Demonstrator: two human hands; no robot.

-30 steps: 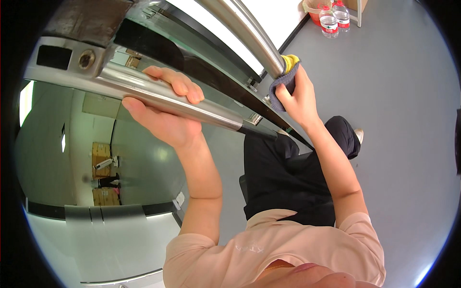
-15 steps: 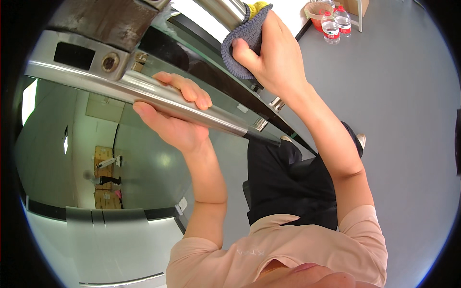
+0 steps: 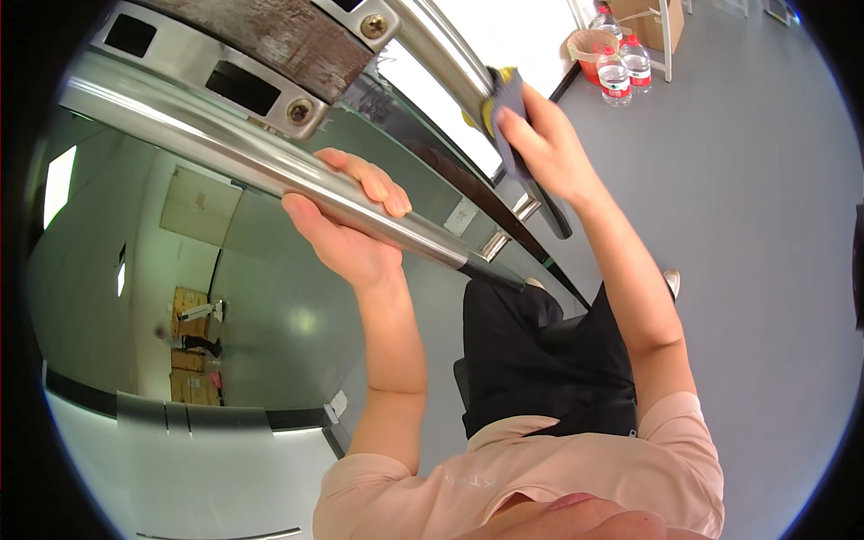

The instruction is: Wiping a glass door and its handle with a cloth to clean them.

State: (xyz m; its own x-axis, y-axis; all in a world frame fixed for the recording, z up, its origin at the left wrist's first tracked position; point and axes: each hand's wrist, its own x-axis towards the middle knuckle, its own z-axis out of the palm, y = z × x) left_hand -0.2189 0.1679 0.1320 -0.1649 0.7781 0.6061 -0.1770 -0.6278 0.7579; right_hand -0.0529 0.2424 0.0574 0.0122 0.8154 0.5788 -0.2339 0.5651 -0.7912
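Observation:
A shiny tubular metal door handle runs along the near side of a glass door. My left hand is closed around it, thumb on one side and fingers on the other, above its dark lower end. On the door's other side is a second metal handle. My right hand presses a grey and yellow cloth around that bar; the bar's dark end sticks out below. The fingers behind the cloth are partly hidden.
Metal lock plates with screws flank a worn brown block above the near handle. The glass door reflects the room. Large water bottles, a red bin and a cardboard box stand on the grey floor at the far right.
My right hand has slid the cloth down the far handle, toward its dark end, which now shows. My left hand keeps its grip on the near handle. The view has shifted slightly.

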